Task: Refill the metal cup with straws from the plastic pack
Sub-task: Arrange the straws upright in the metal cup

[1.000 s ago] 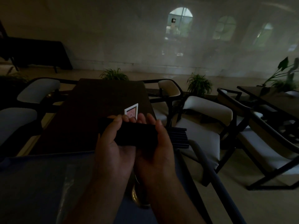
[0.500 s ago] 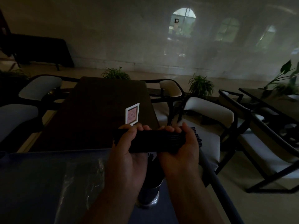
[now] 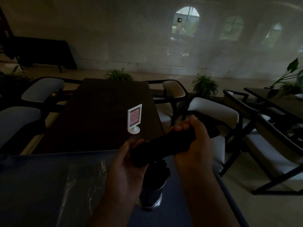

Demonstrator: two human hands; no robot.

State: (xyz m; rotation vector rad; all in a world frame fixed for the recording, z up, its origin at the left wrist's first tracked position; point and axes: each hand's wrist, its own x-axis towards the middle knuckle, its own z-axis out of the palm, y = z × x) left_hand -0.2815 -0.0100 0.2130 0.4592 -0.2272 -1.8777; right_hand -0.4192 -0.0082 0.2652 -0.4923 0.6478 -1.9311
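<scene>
Straw bundle [image 3: 162, 145] tilted, seemingly over cup [image 3: 151, 195].

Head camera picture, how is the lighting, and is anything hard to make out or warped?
Head view: very dim, lit mainly by the arched window and hazy around it. The black straw bundle, held by the left hand and right hand, shows almost no detail; the metal cup shows mainly as a rim glint. Wide-angle bending curves the edges.

Straws [image 3: 159, 169] crowd the cup [image 3: 151, 193]; sign stand [image 3: 134, 117] beyond, well apart.
</scene>
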